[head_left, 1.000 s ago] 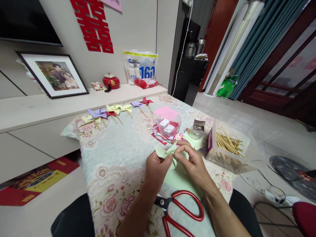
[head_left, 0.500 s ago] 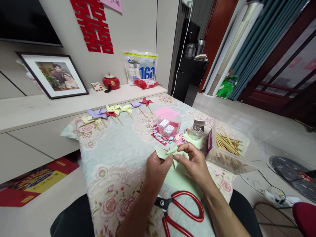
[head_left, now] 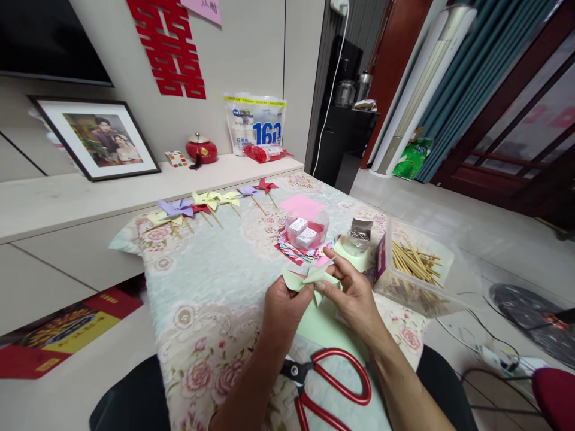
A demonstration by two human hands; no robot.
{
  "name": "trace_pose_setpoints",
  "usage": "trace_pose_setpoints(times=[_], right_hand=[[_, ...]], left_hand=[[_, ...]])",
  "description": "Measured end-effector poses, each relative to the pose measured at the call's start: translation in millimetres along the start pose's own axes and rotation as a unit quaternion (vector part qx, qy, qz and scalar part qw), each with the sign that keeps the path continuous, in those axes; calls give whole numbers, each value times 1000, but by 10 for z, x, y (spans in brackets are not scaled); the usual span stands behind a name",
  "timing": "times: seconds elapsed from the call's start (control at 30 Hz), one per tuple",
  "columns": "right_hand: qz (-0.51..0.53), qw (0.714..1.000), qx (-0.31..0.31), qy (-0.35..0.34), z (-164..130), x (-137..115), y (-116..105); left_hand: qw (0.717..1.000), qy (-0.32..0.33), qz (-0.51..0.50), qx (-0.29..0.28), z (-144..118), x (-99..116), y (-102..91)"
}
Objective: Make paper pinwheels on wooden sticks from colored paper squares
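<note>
Both my hands hold a light green paper pinwheel [head_left: 309, 276] just above the flowered tablecloth [head_left: 211, 281]. My left hand [head_left: 284, 305] pinches its left side. My right hand [head_left: 351, 293] grips the right side, its fingers folding a flap toward the centre. Under my hands lies a light green paper sheet [head_left: 321, 326]. Red-handled scissors [head_left: 326, 383] rest near my forearms at the table's front edge.
A row of finished pinwheels on sticks [head_left: 211, 202] lies at the far side. A clear tub with small boxes [head_left: 305, 230], a jar of pins [head_left: 360, 232] and a clear box of wooden sticks [head_left: 415, 263] stand to the right. A shelf holds a framed photo [head_left: 96, 137].
My right fingers have shifted up over the pinwheel, bending a flap inward. My left hand keeps its pinch and has barely moved.
</note>
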State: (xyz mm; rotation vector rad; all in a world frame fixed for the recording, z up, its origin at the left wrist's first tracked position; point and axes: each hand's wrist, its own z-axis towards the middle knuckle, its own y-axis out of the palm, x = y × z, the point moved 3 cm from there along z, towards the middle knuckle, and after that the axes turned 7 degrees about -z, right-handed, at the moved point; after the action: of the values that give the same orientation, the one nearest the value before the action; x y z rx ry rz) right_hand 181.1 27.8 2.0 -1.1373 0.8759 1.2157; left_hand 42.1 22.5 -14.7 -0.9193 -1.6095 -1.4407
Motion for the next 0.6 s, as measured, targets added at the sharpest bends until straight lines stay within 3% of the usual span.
trace_pose_setpoints(times=[0.6], right_hand=[[-36, 999, 27, -3, 10, 16, 0]], left_hand=[[1000, -1, -10, 10, 1, -10, 6]])
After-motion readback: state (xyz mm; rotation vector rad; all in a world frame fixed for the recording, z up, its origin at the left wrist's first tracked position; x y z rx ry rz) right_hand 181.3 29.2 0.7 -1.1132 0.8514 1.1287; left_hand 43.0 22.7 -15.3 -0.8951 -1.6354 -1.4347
